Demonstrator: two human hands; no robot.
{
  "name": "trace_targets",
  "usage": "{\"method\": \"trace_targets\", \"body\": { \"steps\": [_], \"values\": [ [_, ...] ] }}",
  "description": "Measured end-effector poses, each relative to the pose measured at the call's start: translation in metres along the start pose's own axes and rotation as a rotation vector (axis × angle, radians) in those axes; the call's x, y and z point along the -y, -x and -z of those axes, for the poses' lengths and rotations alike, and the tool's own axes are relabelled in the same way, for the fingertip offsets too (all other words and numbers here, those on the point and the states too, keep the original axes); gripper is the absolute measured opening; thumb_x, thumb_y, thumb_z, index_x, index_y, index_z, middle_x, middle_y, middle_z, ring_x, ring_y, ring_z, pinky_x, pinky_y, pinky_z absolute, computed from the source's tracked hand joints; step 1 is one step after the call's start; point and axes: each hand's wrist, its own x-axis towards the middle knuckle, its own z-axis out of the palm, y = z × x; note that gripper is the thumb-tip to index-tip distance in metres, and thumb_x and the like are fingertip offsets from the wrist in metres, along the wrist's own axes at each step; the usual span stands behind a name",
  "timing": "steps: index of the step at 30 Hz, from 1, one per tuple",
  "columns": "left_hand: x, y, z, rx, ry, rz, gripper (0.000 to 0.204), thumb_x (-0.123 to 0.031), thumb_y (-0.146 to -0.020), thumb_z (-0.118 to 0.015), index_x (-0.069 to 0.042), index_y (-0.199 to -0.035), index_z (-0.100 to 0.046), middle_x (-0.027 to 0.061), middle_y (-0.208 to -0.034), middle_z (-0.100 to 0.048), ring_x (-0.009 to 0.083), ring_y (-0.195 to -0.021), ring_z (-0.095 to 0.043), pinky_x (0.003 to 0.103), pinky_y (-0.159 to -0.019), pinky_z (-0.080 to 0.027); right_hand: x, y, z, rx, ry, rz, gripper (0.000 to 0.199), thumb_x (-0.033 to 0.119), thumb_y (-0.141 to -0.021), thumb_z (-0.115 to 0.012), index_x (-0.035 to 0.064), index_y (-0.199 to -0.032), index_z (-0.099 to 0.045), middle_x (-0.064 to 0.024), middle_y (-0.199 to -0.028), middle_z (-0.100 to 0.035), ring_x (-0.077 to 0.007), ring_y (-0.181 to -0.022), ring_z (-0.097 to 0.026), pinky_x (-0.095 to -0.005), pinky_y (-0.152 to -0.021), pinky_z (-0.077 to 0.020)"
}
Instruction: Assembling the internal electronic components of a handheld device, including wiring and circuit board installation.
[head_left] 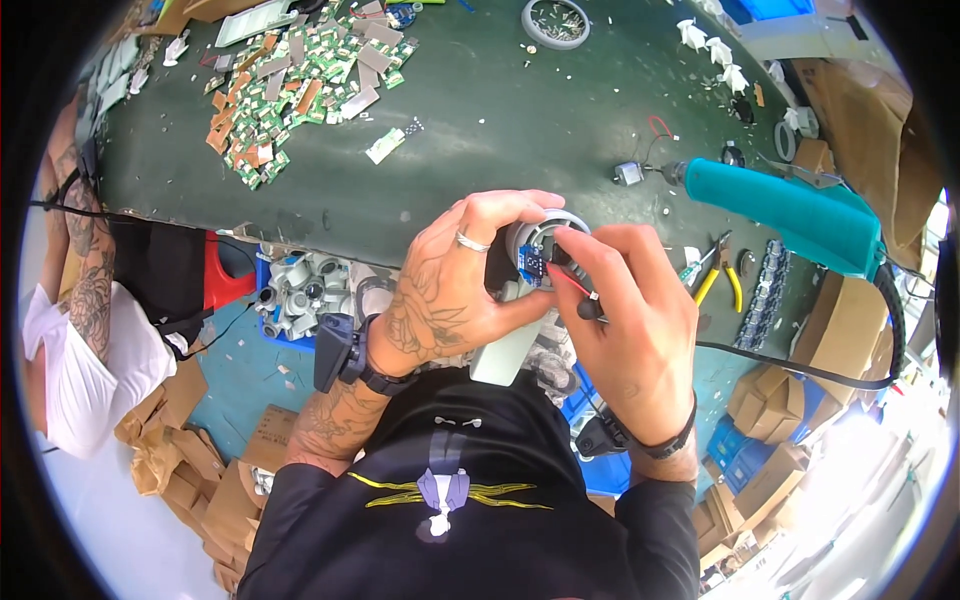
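Over the table's front edge, my left hand (pixel 430 285) is wrapped round a pale grey plastic housing (pixel 497 360) with a round, open head and a handle pointing down toward me. A small blue circuit board (pixel 531 262) sits at the opening of the head. My right hand (pixel 640 330) reaches in from the right, its fingers closed at the opening beside the board. A red wire (pixel 571 283) runs from the board toward a dark rounded piece (pixel 590 307) under my right fingers. Those fingertips partly hide what they pinch.
A teal power screwdriver (pixel 780 212) lies right, near a small motor (pixel 628 174), yellow-handled pliers (pixel 708 287) and a strip of blue boards (pixel 765 295). Green boards (pixel 300 95) are heaped far left. A blue bin (pixel 290 343) holds grey housings. Another person's arm (pixel 92 270) is at left.
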Motion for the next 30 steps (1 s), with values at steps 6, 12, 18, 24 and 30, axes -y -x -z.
{"method": "trace_targets", "body": {
  "steps": [6,12,18,24,30],
  "values": [
    [-0.002,-0.002,-0.001,0.016,-0.041,-0.014,0.071,-0.007,-0.079,-0.097,-0.009,-0.134,-0.052,0.0175,-0.139,-0.076,0.0297,-0.121,-0.077,0.039,-0.101,-0.062,-0.002,-0.001,0.005,0.045,0.063,0.040,0.033,0.002,-0.088,-0.086,0.0071,-0.120,-0.077,-0.0082,-0.105,-0.069,-0.0278,-0.081,-0.071,-0.0403,-0.070,-0.0565],
    [0.001,0.000,-0.004,-0.010,-0.005,-0.017,0.070,-0.011,-0.078,-0.096,-0.009,-0.134,-0.055,0.0139,-0.138,-0.075,0.0325,-0.119,-0.076,0.041,-0.100,-0.061,-0.003,0.002,0.007,0.085,0.036,0.073,0.044,-0.003,-0.084,-0.082,-0.0004,-0.127,-0.071,-0.0130,-0.108,-0.066,-0.0332,-0.094,-0.071,-0.0436,-0.078,-0.0590],
    [-0.001,-0.002,0.003,0.026,-0.039,-0.025,0.070,-0.010,-0.081,-0.098,-0.009,-0.134,-0.052,0.0173,-0.139,-0.075,0.0302,-0.123,-0.076,0.040,-0.102,-0.062,-0.002,0.003,0.011,0.050,0.066,0.014,0.032,0.005,-0.090,-0.086,0.0056,-0.120,-0.076,-0.0087,-0.102,-0.066,-0.0281,-0.085,-0.070,-0.0411,-0.070,-0.0569],
    [0.000,0.000,0.002,0.025,-0.028,-0.013,0.069,-0.010,-0.081,-0.097,-0.009,-0.134,-0.052,0.0174,-0.139,-0.075,0.0301,-0.123,-0.076,0.040,-0.102,-0.062,-0.006,0.005,0.008,0.040,0.087,0.084,0.031,0.006,-0.085,-0.091,0.0099,-0.116,-0.083,-0.0045,-0.100,-0.067,-0.0179,-0.068,-0.064,-0.0350,-0.062,-0.0525],
    [0.003,0.000,0.000,0.031,-0.022,-0.009,0.068,-0.013,-0.083,-0.096,-0.009,-0.134,-0.051,0.0177,-0.139,-0.075,0.0302,-0.122,-0.076,0.041,-0.102,-0.062,-0.011,0.005,0.009,0.091,0.147,0.201,0.033,0.013,-0.087,-0.089,0.0054,-0.118,-0.079,-0.0045,-0.093,-0.059,-0.0232,-0.077,-0.063,-0.0391,-0.065,-0.0527]
  ]
}}
